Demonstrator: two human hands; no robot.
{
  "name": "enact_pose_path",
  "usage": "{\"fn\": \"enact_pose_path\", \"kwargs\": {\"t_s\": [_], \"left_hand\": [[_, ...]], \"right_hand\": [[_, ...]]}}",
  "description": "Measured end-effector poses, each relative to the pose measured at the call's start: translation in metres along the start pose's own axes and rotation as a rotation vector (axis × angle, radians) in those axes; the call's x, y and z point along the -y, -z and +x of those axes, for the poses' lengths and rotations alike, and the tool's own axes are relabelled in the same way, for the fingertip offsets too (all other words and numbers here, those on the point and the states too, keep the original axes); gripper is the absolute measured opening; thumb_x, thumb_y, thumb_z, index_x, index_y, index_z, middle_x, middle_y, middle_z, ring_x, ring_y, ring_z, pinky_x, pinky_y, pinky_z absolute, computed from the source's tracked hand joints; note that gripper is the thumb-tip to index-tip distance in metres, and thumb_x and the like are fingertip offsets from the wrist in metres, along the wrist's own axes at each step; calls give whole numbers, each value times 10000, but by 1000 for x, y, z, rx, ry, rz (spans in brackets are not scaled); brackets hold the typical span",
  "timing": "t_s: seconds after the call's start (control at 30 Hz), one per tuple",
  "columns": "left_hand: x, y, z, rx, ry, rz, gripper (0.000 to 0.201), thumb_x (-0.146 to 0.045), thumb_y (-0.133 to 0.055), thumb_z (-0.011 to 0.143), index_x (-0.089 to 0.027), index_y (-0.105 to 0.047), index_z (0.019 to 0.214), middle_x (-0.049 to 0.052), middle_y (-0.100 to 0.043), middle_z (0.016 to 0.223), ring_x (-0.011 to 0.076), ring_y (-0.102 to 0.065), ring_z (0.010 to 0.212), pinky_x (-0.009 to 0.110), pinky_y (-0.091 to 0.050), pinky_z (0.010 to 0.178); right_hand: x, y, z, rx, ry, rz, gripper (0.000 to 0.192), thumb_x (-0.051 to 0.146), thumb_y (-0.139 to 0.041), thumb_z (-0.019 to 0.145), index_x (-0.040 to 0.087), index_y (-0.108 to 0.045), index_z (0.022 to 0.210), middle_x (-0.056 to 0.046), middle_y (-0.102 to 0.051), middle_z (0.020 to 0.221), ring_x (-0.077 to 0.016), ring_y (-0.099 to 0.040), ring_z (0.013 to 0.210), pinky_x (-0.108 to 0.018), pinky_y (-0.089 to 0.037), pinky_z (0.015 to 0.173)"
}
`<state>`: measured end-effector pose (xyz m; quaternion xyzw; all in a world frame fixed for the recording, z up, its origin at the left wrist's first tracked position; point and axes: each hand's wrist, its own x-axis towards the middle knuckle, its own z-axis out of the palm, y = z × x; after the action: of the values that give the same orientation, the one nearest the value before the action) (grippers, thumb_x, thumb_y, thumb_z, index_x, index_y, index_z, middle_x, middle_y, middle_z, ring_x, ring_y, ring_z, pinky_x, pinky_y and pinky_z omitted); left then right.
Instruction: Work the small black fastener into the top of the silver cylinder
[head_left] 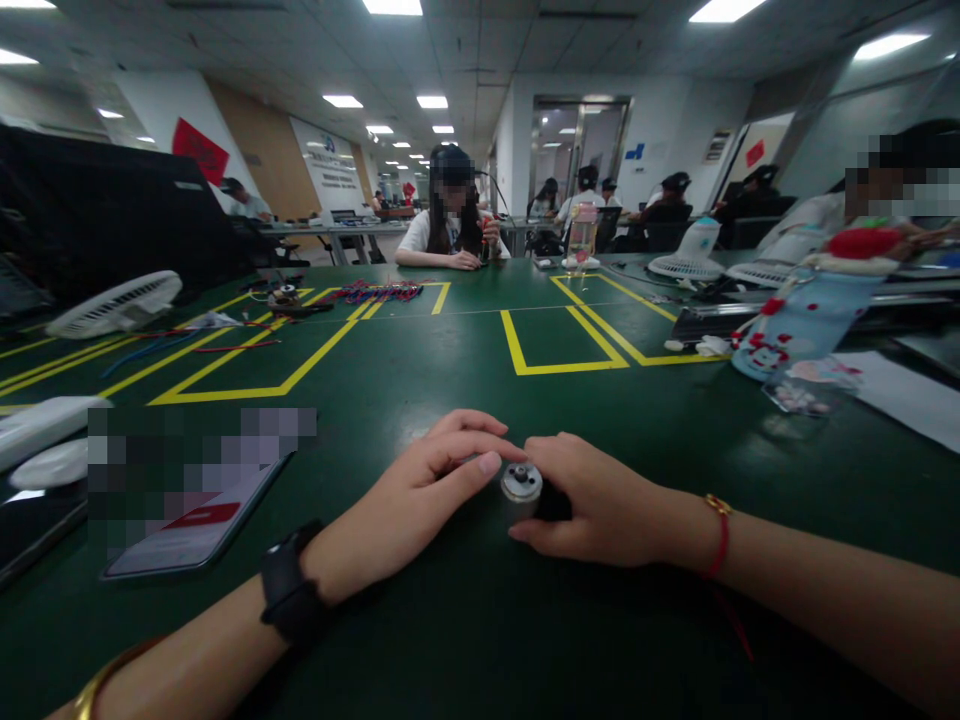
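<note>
A small silver cylindrical motor stands upright at the middle of the green table, its round end face with a central shaft and small holes turned up. My right hand is closed around it from the right, thumb in front and fingers behind. From the left, my left hand reaches over with its fingers stretched out. Its fingertips are right beside the motor's upper rim; I cannot tell whether they touch it. The motor's lower part is partly hidden by my right hand.
A phone lies left of my left arm. Yellow tape marks the green table. Wires lie farther back, near a seated person. At right are a blue bottle, a clear packet and white paper.
</note>
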<state>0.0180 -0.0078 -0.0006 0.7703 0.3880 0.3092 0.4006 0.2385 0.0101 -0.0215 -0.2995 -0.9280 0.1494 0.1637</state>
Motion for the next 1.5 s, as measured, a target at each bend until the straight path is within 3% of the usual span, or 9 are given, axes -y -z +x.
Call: {"fn": "enact_pose_path", "kwargs": {"t_s": [0.2, 0.47, 0.67, 1.07, 1.27, 1.5], "left_hand": [[-3, -2, -2, 18, -5, -40, 259, -302, -464, 965, -267, -708, 1048, 24, -544, 1253, 219, -505, 1193, 357, -353, 1065], [-3, -5, 1, -45, -45, -6, 217, -305, -504, 953, -221, -702, 928, 36, -596, 1142, 202, -557, 1092, 352, -412, 995], [-2, -9, 2, -91, -63, 32, 126, -280, -583, 915, -229, -693, 947, 33, -600, 1100, 189, -570, 1050, 354, -433, 956], [0, 1, 0, -132, -54, 40, 125, -288, -580, 921, -226, -688, 933, 13, -610, 998, 165, -590, 948, 313, -445, 866], [8, 18, 4, 25, -5, 180, 146, -321, -595, 907, -226, -705, 897, 4, -623, 942, 166, -584, 903, 303, -434, 818], [11, 23, 3, 158, 0, 265, 158, -297, -543, 932, -218, -671, 885, 0, -608, 963, 162, -564, 930, 304, -415, 856]], "right_hand": [[0, 0, 0, -1, 19, 10, 264, 386, -654, 810, 181, -524, 912, -25, -584, 861, -164, -483, 738, -304, -353, 676], [0, 0, 1, -18, 20, 15, 247, 359, -671, 800, 184, -509, 863, -4, -558, 818, -146, -456, 703, -285, -329, 642], [0, -1, 1, -29, 16, 6, 253, 364, -678, 789, 182, -517, 858, -2, -551, 804, -144, -451, 691, -281, -318, 628], [1, 1, 0, 10, -19, 14, 262, 388, -668, 801, 182, -527, 878, -15, -568, 822, -157, -470, 713, -294, -335, 646], [2, 3, 1, -1, -30, 13, 260, 374, -682, 783, 182, -526, 861, -8, -567, 821, -154, -458, 705, -291, -329, 643], [2, 2, 0, 7, -35, 2, 265, 386, -681, 785, 181, -532, 861, -14, -566, 821, -159, -451, 710, -294, -324, 643]]}}
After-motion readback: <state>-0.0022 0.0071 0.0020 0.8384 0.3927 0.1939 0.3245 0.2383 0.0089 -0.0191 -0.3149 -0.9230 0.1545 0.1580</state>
